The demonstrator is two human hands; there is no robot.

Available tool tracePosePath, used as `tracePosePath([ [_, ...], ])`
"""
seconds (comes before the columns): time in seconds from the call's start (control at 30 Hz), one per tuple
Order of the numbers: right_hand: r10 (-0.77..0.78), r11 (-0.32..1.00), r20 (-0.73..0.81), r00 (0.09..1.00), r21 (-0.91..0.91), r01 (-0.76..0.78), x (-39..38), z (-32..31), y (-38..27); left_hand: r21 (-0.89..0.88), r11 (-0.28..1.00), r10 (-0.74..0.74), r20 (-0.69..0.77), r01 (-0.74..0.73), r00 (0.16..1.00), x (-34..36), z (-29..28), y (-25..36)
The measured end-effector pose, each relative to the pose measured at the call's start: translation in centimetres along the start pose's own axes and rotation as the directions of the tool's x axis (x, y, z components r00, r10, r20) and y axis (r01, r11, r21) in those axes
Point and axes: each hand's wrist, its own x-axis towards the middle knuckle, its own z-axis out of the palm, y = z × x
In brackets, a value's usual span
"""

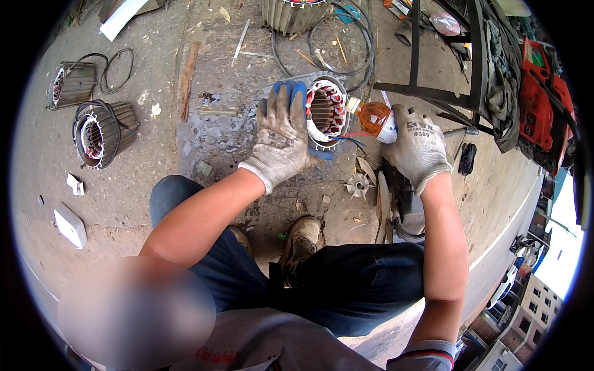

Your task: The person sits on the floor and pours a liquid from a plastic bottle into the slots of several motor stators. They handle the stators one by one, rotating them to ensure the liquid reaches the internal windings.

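Gripping the motor stator [326,111] by its rim, the gloved left hand [281,133] steadies it on the concrete floor [142,185]; the right hand [417,145] holds an amber bottle [376,119] with its neck pointing left at the windings, just beside them

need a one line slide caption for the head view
Gloved left hand steadies a motor stator on the concrete floor while the right hand tips an amber bottle toward it.
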Motion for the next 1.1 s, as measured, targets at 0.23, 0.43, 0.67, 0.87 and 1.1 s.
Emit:
tracePosePath([
  [0.23,0.003,1.000,-0.036,0.999,0.017,-0.002,0.1,0.0,0.2,-0.006,1.000,-0.010,0.007,0.010,1.000,0.1,-0.2,0.1],
  [0.43,0.001,1.000,-0.021,1.000,0.000,-0.001,-0.2,-0.1,0.7,0.008,1.000,-0.027,0.011,0.027,1.000,0.1,0.0,0.1],
  [0.67,0.004,1.000,-0.022,1.000,-0.008,-0.004,-0.7,-0.4,1.0,0.006,1.000,-0.016,-0.003,0.016,1.000,0.1,0.1,0.4],
  [0.87,0.005,1.000,0.039,0.999,0.008,-0.005,-1.1,-1.0,0.9,0.020,1.000,0.006,-0.031,-0.005,0.999,0.0,0.2,0.2],
  [1.1,0.005,1.000,0.022,1.000,0.005,-0.006,-1.4,-1.5,0.7,0.028,1.000,0.010,-0.032,-0.009,0.999,-0.1,0.4,0.2],
])
